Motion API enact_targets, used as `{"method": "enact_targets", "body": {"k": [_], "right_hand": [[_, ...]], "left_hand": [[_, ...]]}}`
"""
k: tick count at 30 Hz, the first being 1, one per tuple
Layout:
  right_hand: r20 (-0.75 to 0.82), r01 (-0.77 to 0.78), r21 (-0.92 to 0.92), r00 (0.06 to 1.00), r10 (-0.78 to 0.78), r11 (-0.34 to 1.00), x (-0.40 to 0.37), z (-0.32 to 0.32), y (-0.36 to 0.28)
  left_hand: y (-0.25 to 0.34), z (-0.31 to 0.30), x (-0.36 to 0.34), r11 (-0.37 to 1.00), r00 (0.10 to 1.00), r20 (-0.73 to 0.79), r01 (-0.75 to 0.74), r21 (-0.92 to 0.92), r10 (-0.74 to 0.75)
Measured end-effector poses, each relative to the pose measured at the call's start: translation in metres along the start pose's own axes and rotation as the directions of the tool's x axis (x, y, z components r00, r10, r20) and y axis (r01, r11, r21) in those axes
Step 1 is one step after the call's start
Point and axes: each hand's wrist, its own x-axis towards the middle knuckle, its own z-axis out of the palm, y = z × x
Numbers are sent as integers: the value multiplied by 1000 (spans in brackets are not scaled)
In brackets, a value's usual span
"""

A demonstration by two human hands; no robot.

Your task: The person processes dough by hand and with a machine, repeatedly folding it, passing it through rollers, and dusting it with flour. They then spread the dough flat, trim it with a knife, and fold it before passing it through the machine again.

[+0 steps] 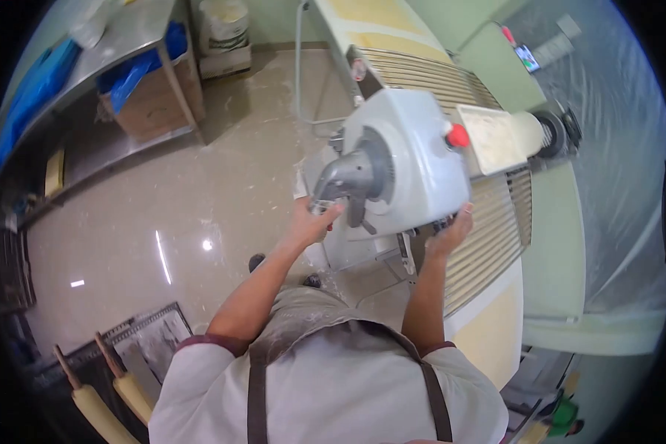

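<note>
In front of me stands a dough sheeter, its white housing (425,170) fitted with a round grey hub and a curved metal lever (348,174). At the lower end of that lever my left hand (314,223) is closed, fingers wrapped round its grip. My right hand (451,233) reaches under the housing's lower right corner, fingers curled at a small dark part that they mostly hide. A red knob (457,135) sticks out of the housing's right side.
Slatted racks (488,229) and a pale conveyor belt (488,333) extend from the machine. A whitish tray (485,137) rests on top. Across the floor is a steel table (129,33) with a cardboard box (155,100) below. Rolling pins (100,414) lie at lower left.
</note>
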Motion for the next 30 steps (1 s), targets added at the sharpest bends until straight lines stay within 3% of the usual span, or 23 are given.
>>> {"method": "enact_targets", "body": {"k": [3, 6, 8, 11, 12, 14, 17, 18, 19, 21, 23, 25, 30], "right_hand": [[17, 26, 51, 1000, -27, 998, -2, 3, -9], [33, 29, 56, 999, -31, 998, -2, 5, -12], [-12, 19, 65, 1000, -19, 998, 1, 4, -8], [143, 158, -73, 979, -146, 985, 7, -5, -2], [178, 374, -184, 922, -343, 909, 5, -2, -9], [299, 714, -375, 697, -652, 591, -2, 18, -36], [605, 893, -271, 449, -657, 361, 0, 24, -62], [654, 907, -291, 421, -629, 304, -1, 29, -74], [701, 917, -313, 400, -591, 249, -1, 34, -83], [715, 899, -300, 433, -549, 320, 2, 36, -91], [708, 884, -301, 458, -537, 356, 3, 36, -94], [729, 869, -275, 468, -500, 412, 6, 33, -100], [719, 823, -214, 497, -486, 526, 13, 31, -97]], "left_hand": [[0, -4, 6, 998, 998, 67, -4, 58, 0], [-10, -19, 30, 929, 948, 103, -316, 190, 301], [-10, -23, 35, 916, 914, 169, -389, 101, 369], [-8, -23, 36, 908, 902, 183, -411, 81, 392], [-8, -22, 34, 908, 905, 178, -407, 96, 387], [-14, -21, 34, 936, 926, 191, -344, 70, 326], [-12, -23, 34, 981, 964, 210, -181, 73, 163], [-9, -23, 33, 990, 972, 218, -111, 86, 90], [-7, -22, 33, 984, 973, 184, -158, 87, 140], [-1, -18, 36, 964, 962, 127, -253, 85, 242], [10, -17, 43, 973, 976, 155, -176, 152, 153], [19, -9, 34, 977, 995, 30, -102, 189, 98], [10, -5, 35, 955, 964, 21, -265, 132, 265]]}}
